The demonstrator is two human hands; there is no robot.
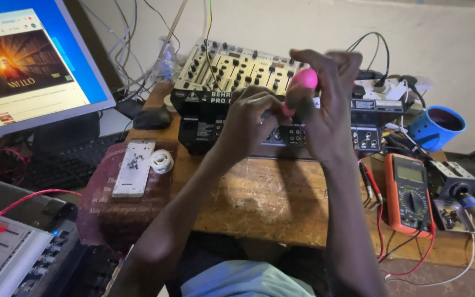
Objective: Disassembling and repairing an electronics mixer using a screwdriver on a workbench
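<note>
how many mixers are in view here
2. One silver mixer stands on the desk behind both hands, left hand and right hand with its pink tool. Another mixer lies at the lower left edge, partly cut off. More may be hidden.

Worn wooden table stands against a pale, daylit wall.

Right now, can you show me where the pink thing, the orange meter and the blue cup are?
Pink thing [305, 78], head view, on its rounded top between the fingers.
Orange meter [409, 193], head view, on its dial in the middle.
Blue cup [431, 133], head view, on its outer side wall.
</note>
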